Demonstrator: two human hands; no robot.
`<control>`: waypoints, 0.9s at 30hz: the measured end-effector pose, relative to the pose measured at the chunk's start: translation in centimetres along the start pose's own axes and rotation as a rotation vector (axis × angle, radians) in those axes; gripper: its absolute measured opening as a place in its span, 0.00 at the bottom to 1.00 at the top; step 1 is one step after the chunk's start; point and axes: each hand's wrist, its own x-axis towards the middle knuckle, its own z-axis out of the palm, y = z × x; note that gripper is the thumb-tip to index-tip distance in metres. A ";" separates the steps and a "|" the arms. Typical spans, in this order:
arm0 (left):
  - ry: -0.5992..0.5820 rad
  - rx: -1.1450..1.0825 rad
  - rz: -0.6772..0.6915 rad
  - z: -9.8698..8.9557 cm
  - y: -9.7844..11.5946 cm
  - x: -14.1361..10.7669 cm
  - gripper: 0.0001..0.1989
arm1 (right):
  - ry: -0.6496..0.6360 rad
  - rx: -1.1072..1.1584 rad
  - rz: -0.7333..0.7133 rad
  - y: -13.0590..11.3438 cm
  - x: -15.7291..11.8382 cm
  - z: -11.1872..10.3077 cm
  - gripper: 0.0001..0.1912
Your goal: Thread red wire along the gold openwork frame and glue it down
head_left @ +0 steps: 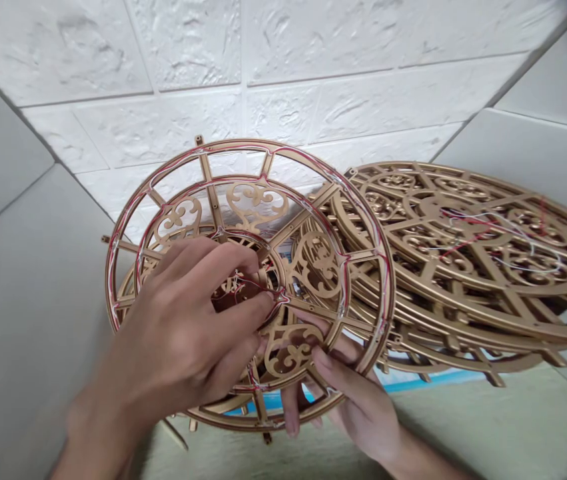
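A round gold openwork frame (pixel 339 186) with scroll ornaments is tilted up in the middle, red and white wires running along its rings. My left hand (pixel 188 333) lies over its left part, fingers bent at the central ring, the index fingertip and thumb near the thin wires there. Whether those fingertips pinch a wire is too small to tell. At the lower right rim my right hand (pixel 358 393) grips the frame, thumb on the near face and fingers reaching behind and through the openings.
A stack of similar gold frames (pixel 463 293) leans at the right, with loose red and white wires on top. More gold pieces and a blue-and-white sheet (pixel 413 380) lie beneath. A white brick-textured wall (pixel 283 60) stands behind, with grey panels on both sides.
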 end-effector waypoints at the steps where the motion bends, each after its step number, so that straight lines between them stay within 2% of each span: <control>1: 0.000 0.002 0.000 0.0 0.0 0.0 0.09 | -0.004 0.000 -0.003 0.0 0.0 0.0 0.27; 15: 0.037 -0.014 -0.032 0.2 0.4 -0.1 0.10 | -0.025 0.004 -0.018 -0.3 0.1 0.1 0.24; 27: 0.007 -0.001 -0.005 -0.1 0.2 0.0 0.09 | -0.023 -0.029 0.004 -0.2 0.0 0.1 0.26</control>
